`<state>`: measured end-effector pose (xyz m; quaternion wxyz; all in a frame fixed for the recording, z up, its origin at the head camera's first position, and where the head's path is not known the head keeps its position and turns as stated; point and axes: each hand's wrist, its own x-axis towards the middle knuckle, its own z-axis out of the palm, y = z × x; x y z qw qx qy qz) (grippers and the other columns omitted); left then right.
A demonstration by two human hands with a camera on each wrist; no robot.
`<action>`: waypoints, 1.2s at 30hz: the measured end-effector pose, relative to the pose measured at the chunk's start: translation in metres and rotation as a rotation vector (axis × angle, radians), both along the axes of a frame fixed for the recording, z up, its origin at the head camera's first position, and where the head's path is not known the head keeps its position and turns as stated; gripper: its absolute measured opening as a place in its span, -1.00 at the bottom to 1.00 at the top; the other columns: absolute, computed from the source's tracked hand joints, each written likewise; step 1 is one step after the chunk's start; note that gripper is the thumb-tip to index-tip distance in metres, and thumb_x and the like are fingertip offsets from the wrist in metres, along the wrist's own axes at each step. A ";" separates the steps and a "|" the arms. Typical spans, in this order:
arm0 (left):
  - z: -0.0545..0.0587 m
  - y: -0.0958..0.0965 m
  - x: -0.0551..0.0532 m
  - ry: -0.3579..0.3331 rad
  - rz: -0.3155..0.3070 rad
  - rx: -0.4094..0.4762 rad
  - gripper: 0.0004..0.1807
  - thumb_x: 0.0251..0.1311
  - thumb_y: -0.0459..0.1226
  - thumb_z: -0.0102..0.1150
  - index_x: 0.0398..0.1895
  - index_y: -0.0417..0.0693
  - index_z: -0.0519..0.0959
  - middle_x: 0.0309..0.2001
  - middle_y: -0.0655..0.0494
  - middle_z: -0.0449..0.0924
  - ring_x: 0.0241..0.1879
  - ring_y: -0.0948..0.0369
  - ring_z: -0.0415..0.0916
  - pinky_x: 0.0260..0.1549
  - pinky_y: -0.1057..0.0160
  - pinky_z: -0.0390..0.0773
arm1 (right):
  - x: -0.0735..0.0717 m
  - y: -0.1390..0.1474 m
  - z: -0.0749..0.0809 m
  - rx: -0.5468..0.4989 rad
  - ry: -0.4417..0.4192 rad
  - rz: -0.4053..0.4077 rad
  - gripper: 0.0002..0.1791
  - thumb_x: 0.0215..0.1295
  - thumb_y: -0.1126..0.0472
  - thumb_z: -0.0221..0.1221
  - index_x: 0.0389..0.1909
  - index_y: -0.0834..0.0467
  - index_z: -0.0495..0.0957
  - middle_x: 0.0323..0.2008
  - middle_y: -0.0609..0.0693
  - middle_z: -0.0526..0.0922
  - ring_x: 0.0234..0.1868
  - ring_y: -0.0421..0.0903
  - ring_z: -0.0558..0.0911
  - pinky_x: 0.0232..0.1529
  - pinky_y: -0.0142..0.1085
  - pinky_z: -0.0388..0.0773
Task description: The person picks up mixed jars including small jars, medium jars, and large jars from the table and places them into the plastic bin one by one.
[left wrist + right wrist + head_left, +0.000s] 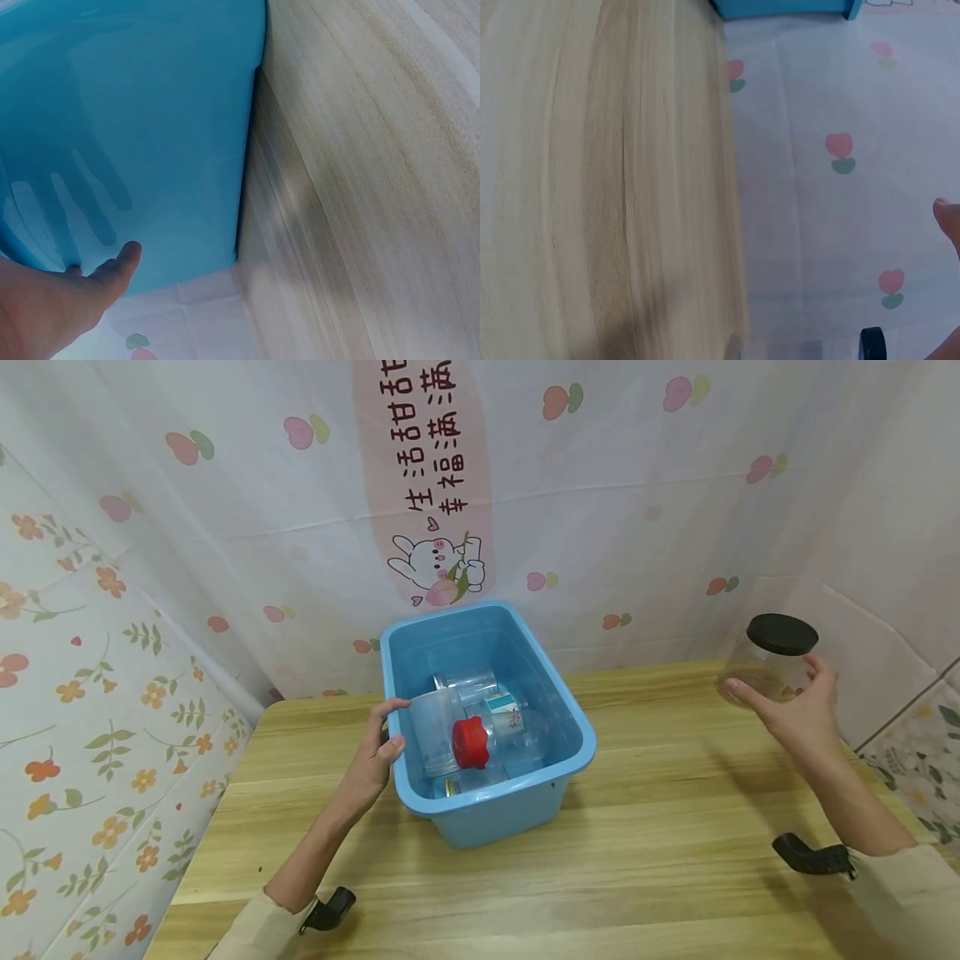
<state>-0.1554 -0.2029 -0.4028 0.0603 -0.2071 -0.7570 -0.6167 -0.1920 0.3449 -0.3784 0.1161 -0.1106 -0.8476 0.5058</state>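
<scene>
A blue plastic tub [480,814] holds several clear plastic jars, among them one with a red lid [471,743]. My left hand [377,750] grips the tub's left rim, fingers over the edge and thumb outside; in the left wrist view this hand [67,300] is beside the tub's blue wall [172,150]. Off to the right, my right hand [806,710] holds a clear jar [757,668] with a black lid [782,634], thumb on its near side. The jar is upright, slightly tilted. Only the black lid's edge [872,345] shows plainly in the right wrist view.
The tub stands on a wooden table [660,860]. A white printed curtain [637,527] hangs right behind the table's back edge, and a flowered cloth [97,693] hangs along the left side. Each wrist carries a black strap mount [813,857].
</scene>
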 end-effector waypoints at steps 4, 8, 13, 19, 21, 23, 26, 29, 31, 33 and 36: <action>0.000 0.000 0.000 0.003 -0.003 0.002 -0.45 0.35 -0.18 -0.22 0.40 -0.01 0.15 0.48 -0.35 -0.10 0.22 -0.46 0.21 -0.07 -0.45 0.44 | -0.004 0.002 -0.001 -0.006 -0.003 -0.003 0.26 0.30 -0.18 0.28 0.58 -0.01 -0.54 0.55 0.24 -0.48 0.52 0.33 -0.36 0.38 0.35 -0.15; -0.001 0.000 -0.001 0.010 -0.010 0.006 -0.46 0.35 -0.19 -0.22 0.40 -0.01 0.15 0.48 -0.33 -0.08 0.22 -0.46 0.22 -0.07 -0.46 0.44 | -0.010 0.006 -0.002 -0.010 -0.008 -0.022 0.27 0.29 -0.18 0.28 0.57 -0.04 -0.56 0.55 0.23 -0.50 0.53 0.29 -0.40 0.39 0.33 -0.19; 0.000 0.001 -0.001 0.008 -0.009 0.003 -0.46 0.36 -0.16 -0.21 0.40 -0.02 0.15 0.48 -0.33 -0.10 0.22 -0.46 0.21 -0.06 -0.46 0.43 | -0.021 0.012 -0.003 -0.035 -0.017 -0.049 0.31 0.28 -0.18 0.29 0.56 -0.05 -0.62 0.55 0.19 -0.54 0.54 0.20 -0.43 0.43 0.25 -0.19; -0.001 0.001 0.000 0.007 -0.004 0.002 -0.46 0.36 -0.17 -0.22 0.40 -0.03 0.14 0.48 -0.36 -0.11 0.22 -0.46 0.20 -0.05 -0.47 0.42 | -0.031 0.016 -0.003 -0.056 -0.009 -0.057 0.33 0.26 -0.18 0.31 0.54 -0.12 -0.66 0.55 0.19 -0.57 0.54 0.18 -0.43 0.43 0.23 -0.19; -0.001 0.000 0.000 0.006 -0.003 0.001 -0.46 0.36 -0.19 -0.23 0.40 -0.02 0.14 0.49 -0.36 -0.11 0.23 -0.46 0.19 -0.05 -0.47 0.42 | -0.034 0.018 -0.003 -0.056 -0.008 -0.058 0.34 0.25 -0.18 0.31 0.53 -0.13 -0.67 0.54 0.20 -0.58 0.54 0.20 -0.43 0.43 0.24 -0.18; -0.001 0.000 0.000 0.005 -0.003 0.001 -0.46 0.36 -0.20 -0.23 0.40 -0.02 0.14 0.50 -0.35 -0.13 0.24 -0.46 0.18 -0.05 -0.47 0.41 | -0.037 0.019 -0.003 -0.054 -0.008 -0.060 0.35 0.24 -0.19 0.31 0.53 -0.11 -0.68 0.54 0.22 -0.59 0.53 0.22 -0.43 0.43 0.24 -0.18; -0.001 0.000 0.000 0.004 -0.002 -0.001 -0.47 0.36 -0.21 -0.24 0.40 -0.03 0.14 0.50 -0.34 -0.13 0.25 -0.46 0.17 -0.04 -0.47 0.41 | -0.042 0.020 -0.004 -0.061 -0.009 -0.064 0.36 0.24 -0.19 0.31 0.53 -0.09 -0.69 0.53 0.23 -0.60 0.53 0.22 -0.45 0.43 0.24 -0.18; -0.001 0.000 0.000 0.006 -0.007 0.003 -0.46 0.36 -0.22 -0.25 0.40 -0.06 0.12 0.50 -0.34 -0.13 0.25 -0.46 0.17 -0.04 -0.48 0.41 | -0.046 0.022 -0.005 -0.069 -0.013 -0.070 0.38 0.23 -0.20 0.32 0.53 -0.07 -0.70 0.53 0.22 -0.62 0.53 0.22 -0.46 0.43 0.23 -0.18; -0.001 0.000 0.000 0.008 -0.011 0.006 -0.46 0.36 -0.22 -0.25 0.40 -0.06 0.12 0.49 -0.34 -0.12 0.24 -0.45 0.18 -0.05 -0.47 0.41 | -0.048 0.023 -0.005 -0.075 -0.016 -0.072 0.39 0.23 -0.20 0.32 0.52 -0.07 -0.71 0.53 0.22 -0.63 0.52 0.22 -0.46 0.43 0.23 -0.18; -0.001 0.000 0.000 0.010 -0.013 0.008 -0.46 0.35 -0.23 -0.25 0.40 -0.04 0.13 0.49 -0.35 -0.11 0.23 -0.45 0.19 -0.06 -0.47 0.42 | -0.050 0.024 -0.006 -0.084 -0.011 -0.076 0.39 0.22 -0.19 0.33 0.52 -0.06 -0.70 0.53 0.22 -0.62 0.53 0.20 -0.46 0.44 0.19 -0.19; -0.001 0.000 0.000 0.014 -0.018 0.013 -0.47 0.35 -0.24 -0.26 0.40 -0.02 0.14 0.48 -0.39 -0.10 0.22 -0.46 0.21 -0.07 -0.47 0.43 | -0.053 0.025 -0.007 -0.098 0.001 -0.076 0.38 0.23 -0.17 0.33 0.52 -0.07 -0.69 0.53 0.21 -0.62 0.53 0.15 -0.48 0.46 0.15 -0.22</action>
